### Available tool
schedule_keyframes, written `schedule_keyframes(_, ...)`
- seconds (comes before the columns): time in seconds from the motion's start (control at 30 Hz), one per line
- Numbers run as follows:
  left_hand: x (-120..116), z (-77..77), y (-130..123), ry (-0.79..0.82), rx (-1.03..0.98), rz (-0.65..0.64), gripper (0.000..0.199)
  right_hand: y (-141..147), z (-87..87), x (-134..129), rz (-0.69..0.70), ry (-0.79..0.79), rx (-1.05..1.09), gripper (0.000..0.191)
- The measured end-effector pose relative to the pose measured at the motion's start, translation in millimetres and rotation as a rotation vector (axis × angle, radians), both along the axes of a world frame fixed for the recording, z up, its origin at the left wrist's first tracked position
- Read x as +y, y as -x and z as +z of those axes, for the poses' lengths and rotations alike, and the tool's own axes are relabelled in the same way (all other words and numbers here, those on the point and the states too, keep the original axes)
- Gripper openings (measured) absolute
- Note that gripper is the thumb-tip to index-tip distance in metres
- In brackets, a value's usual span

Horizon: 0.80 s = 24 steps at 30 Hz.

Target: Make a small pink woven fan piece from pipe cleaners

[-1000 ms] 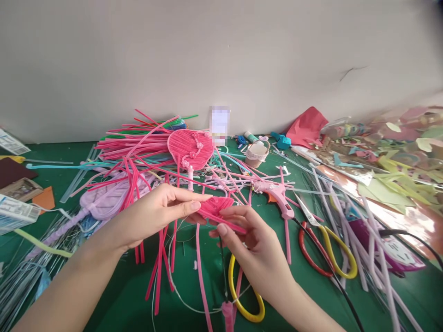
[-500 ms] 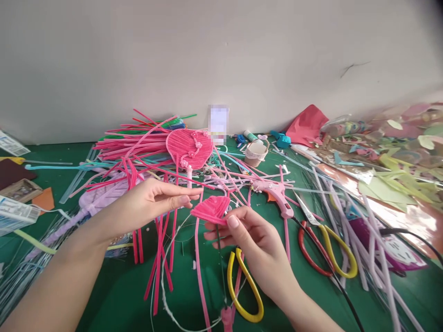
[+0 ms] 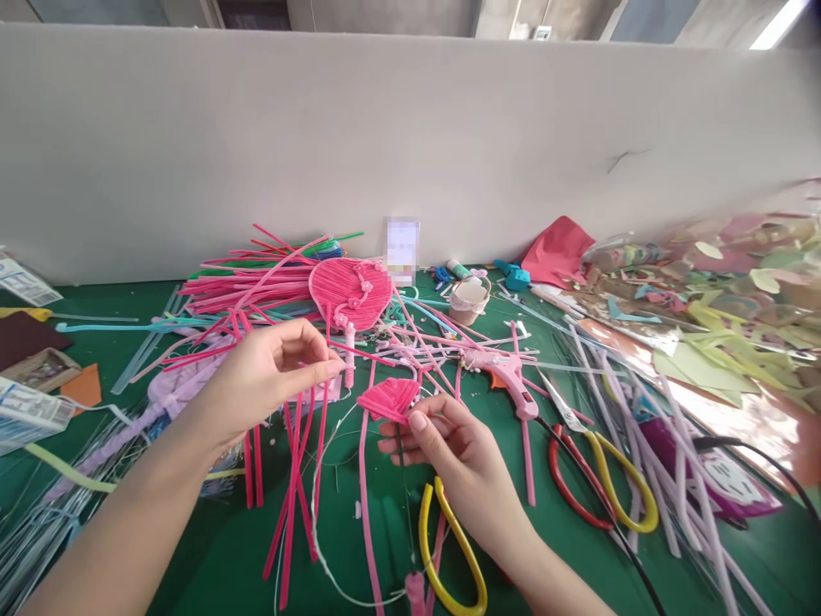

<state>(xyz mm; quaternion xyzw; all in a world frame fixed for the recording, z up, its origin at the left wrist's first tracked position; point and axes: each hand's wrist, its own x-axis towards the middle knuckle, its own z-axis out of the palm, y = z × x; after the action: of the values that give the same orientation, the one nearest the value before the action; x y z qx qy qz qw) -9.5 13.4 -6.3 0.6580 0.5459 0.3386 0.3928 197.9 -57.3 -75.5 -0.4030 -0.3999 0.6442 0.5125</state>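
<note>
My right hand (image 3: 458,462) is closed, thumb and fingers pinching the lower right edge of a bright pink, fan-shaped pipe-cleaner piece (image 3: 389,399). A thin dark stem (image 3: 407,505) runs down from beneath this piece towards a small pink lump (image 3: 416,590) at the bottom edge. My left hand (image 3: 282,368) is up to the left, apart from the piece, its thumb and forefinger pressed together. Whatever may be between those fingertips is too small to make out. A loop of white string (image 3: 319,505) hangs below, between the hands.
Yellow-handled scissors (image 3: 478,573) lie under my right wrist. Rightward are a pink glue gun (image 3: 506,372) and red-and-yellow scissors (image 3: 581,436). Behind stand a pink heart-shaped piece (image 3: 350,295), a pile of pink pipe cleaners (image 3: 256,287), a small basket (image 3: 468,299) and a phone (image 3: 401,248).
My left hand has drawn back left from the pink piece, and its stretched fingers have curled into a pinch. My right hand still holds the piece. The view has tilted up.
</note>
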Motion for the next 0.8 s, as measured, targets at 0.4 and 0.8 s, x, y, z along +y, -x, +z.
schedule_keyframes(0.4, -26.5, 8.0, -14.7, -0.244, 0.215, -0.066, 0.027, -6.1, -0.7, 3.0, 0.004, 0.025, 0.002, 0.037)
schedule_keyframes(0.8, -5.9, -6.5, -2.5, -0.062, 0.380, -0.013, 0.045, -4.5, -1.2, 0.8, 0.013, -0.010, 0.011, 0.033)
